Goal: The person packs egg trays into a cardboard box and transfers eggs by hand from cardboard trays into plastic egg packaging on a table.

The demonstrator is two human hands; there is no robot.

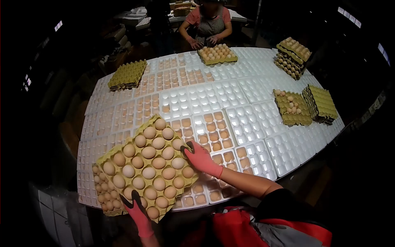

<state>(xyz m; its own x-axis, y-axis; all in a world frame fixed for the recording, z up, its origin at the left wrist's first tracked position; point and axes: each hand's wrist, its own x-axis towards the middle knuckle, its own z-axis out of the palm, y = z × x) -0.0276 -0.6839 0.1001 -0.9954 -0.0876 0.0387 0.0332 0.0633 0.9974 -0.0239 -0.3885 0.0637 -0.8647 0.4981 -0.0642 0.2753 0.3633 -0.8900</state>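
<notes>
Both my hands, in pink gloves with dark fingertips, grip a yellowish pulp egg tray [121, 149] full of pale brown eggs [159, 143]. My left hand [138, 212] is closed on its near edge, thumb over the rim. On the right edge my right hand [201, 157] is closed the same way. The fingers under the tray are hidden. Partly below it, at the lower left, sits another filled egg tray [109, 193]. Clear plastic egg cartons [214, 131] with eggs in their cups lie just beyond my right hand.
Rows of white plastic cartons [255, 119] cover the table. Stacked pulp trays stand at the far left [127, 74] and right [321, 103], near a partly filled tray [292, 108]. Filled trays [294, 55] are piled farther back. Across the table, a person [207, 24] stands behind another egg tray [218, 54].
</notes>
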